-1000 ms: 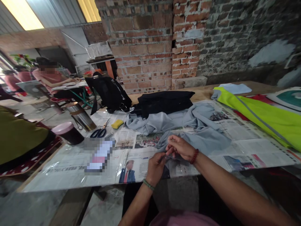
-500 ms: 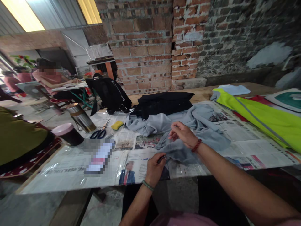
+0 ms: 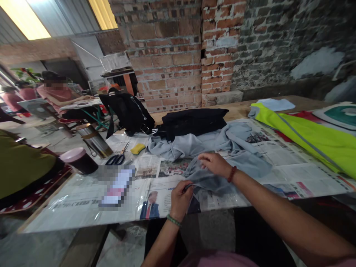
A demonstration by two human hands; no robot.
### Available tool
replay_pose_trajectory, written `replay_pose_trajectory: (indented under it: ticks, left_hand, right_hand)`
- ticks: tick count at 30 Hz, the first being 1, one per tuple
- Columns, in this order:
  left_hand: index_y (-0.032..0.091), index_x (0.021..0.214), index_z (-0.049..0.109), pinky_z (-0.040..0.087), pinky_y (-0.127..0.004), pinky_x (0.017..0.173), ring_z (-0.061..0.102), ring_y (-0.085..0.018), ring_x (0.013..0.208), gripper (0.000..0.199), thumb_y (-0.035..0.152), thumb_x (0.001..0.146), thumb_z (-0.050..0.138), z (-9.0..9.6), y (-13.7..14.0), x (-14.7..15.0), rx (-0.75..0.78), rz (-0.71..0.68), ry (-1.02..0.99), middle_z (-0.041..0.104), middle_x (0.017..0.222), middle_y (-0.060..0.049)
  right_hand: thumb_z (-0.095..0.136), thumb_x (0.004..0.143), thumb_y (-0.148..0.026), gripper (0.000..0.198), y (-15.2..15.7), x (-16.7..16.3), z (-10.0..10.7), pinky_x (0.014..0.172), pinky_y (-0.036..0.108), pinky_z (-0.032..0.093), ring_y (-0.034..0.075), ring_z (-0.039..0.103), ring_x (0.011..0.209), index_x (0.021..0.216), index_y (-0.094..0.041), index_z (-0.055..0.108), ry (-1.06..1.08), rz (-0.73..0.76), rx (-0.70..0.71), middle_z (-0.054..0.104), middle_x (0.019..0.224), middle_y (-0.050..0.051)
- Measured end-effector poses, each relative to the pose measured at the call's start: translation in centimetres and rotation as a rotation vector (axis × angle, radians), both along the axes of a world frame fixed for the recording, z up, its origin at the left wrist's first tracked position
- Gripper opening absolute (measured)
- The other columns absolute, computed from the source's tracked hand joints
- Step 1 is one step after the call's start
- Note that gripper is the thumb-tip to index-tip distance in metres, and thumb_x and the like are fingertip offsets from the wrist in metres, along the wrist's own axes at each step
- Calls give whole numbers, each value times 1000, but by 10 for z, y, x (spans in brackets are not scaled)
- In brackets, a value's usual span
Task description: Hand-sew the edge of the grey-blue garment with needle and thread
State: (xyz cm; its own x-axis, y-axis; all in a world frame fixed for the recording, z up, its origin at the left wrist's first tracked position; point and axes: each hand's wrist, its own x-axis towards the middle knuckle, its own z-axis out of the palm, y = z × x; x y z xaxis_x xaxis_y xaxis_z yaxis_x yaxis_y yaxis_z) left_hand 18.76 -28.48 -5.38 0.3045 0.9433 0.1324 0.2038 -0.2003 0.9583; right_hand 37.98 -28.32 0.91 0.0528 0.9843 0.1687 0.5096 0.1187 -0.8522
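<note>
A grey-blue cloth garment [image 3: 189, 146] lies crumpled across the newspaper-covered table [image 3: 63, 207]. At the near side, my left hand [image 3: 180, 196] is closed, its thumb and fingers pinching an edge of this garment. Above the cloth, further up and to the right, hovers my right hand [image 3: 218, 165]. Its fingertips are pressed together in a pinch, and whatever they hold is too fine to make out. The part of the garment inside my left fist is hidden.
Scissors [image 3: 118, 157], a yellow sponge [image 3: 137, 149], a blurred-out phone-like object [image 3: 118, 187], a dark jar [image 3: 80, 163] and a steel flask [image 3: 93, 141] stand left. Behind are a black backpack [image 3: 128, 111] and folded dark cloth [image 3: 194, 122]. Right: a neon-yellow garment [image 3: 311, 137] and an iron [image 3: 339, 115].
My right hand has come down a little, toward the grey garment, and its fingers have drawn together. My left hand keeps its pinch on the cloth edge, almost in place.
</note>
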Motion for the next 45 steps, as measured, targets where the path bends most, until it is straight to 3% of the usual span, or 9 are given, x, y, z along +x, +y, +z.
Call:
replay_pose_trajectory:
  ticks: [3, 5, 18, 25, 31, 36, 39, 42, 45]
  left_hand:
    - [16, 79, 66, 40, -20, 54, 51, -12, 62, 18, 27, 66, 58, 1, 0, 0, -23, -5, 1, 60, 70, -2]
    - [15, 79, 66, 39, -20, 53, 50, -11, 60, 19, 27, 66, 58, 2, -1, 0, -37, -8, -1, 60, 69, -1]
    - [15, 78, 66, 41, -20, 53, 53, -12, 61, 17, 25, 69, 57, 3, 0, -1, 43, -53, 34, 62, 68, -2]
    - [15, 78, 66, 42, -22, 59, 55, -13, 66, 16, 27, 71, 56, 8, -1, 0, 86, -70, 90, 63, 71, -2]
    - [16, 78, 65, 42, -23, 61, 56, -15, 69, 15, 27, 72, 56, 8, 1, 0, 116, -105, 107, 63, 73, -3]
    - [16, 78, 65, 43, -23, 61, 55, -14, 68, 14, 25, 74, 55, 7, 2, -1, 151, -150, 84, 63, 74, -3]
    - [17, 79, 65, 43, -23, 61, 55, -14, 68, 14, 24, 75, 54, 6, 2, -2, 197, -181, 80, 62, 73, -3]
    - [17, 80, 65, 42, -23, 62, 55, -14, 68, 14, 22, 76, 53, 5, 1, -2, 253, -201, 91, 62, 75, -3]
    - [17, 79, 64, 43, -23, 64, 56, -14, 70, 13, 19, 76, 52, 5, 0, -2, 290, -206, 106, 62, 76, -3]
  right_hand:
    - [46, 75, -7, 22, -4, -3, -12, 67, 23, 42, 15, 57, 77, 86, -15, 63, -507, 198, 123, 61, 84, 5]
    - [45, 74, -4, 26, -8, -5, -18, 63, 22, 40, 15, 56, 75, 88, -16, 64, -650, 267, 127, 60, 85, 6]
    - [44, 75, -4, 24, -19, -13, -18, 57, 22, 35, 13, 50, 68, 84, -17, 62, -683, 357, 189, 55, 80, 4]
    - [43, 77, -5, 25, -20, -15, -24, 69, 22, 41, 13, 52, 79, 88, -15, 63, -504, 374, 201, 54, 90, 7]
    - [45, 77, -8, 22, -17, -15, -17, 73, 25, 42, 13, 54, 76, 83, -15, 65, -305, 334, 97, 58, 82, 6]
    - [47, 73, -11, 23, -12, -21, -15, 52, 19, 41, 9, 55, 54, 93, -15, 59, 209, 177, -233, 57, 61, -2]
    - [52, 69, -14, 22, -9, -26, -17, 39, 16, 33, 7, 53, 45, 92, -14, 52, 478, 142, -344, 58, 64, -2]
    - [52, 71, -19, 9, -7, -30, -17, 34, 15, 27, 6, 51, 41, 77, -13, 51, 484, 105, -425, 59, 63, -1]
    - [53, 69, -17, 5, -6, -33, -16, 32, 14, 23, 3, 42, 34, 66, -13, 52, 389, 35, -403, 50, 52, -5]
